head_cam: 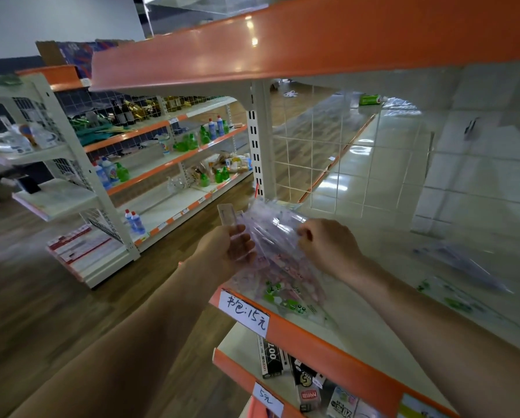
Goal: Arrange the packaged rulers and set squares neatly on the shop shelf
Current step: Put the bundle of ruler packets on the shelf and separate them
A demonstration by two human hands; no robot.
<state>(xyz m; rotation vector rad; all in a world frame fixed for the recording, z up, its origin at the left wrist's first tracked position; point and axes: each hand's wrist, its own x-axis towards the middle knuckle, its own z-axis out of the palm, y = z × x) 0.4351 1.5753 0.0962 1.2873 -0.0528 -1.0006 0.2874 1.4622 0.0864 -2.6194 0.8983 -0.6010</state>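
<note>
Fingers of the left hand and right hand pinch a bunch of clear plastic ruler packs at the near left end of the cream, orange-edged shelf. Slippery packs may slide off.

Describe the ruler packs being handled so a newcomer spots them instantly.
Find the near shelf with the orange front edge and its handwritten price label. Just above that label, the left hand and right hand grip a bundle of clear packets. Unlike the loose packets lying flat further right, it is fanned and in hand.
</note>
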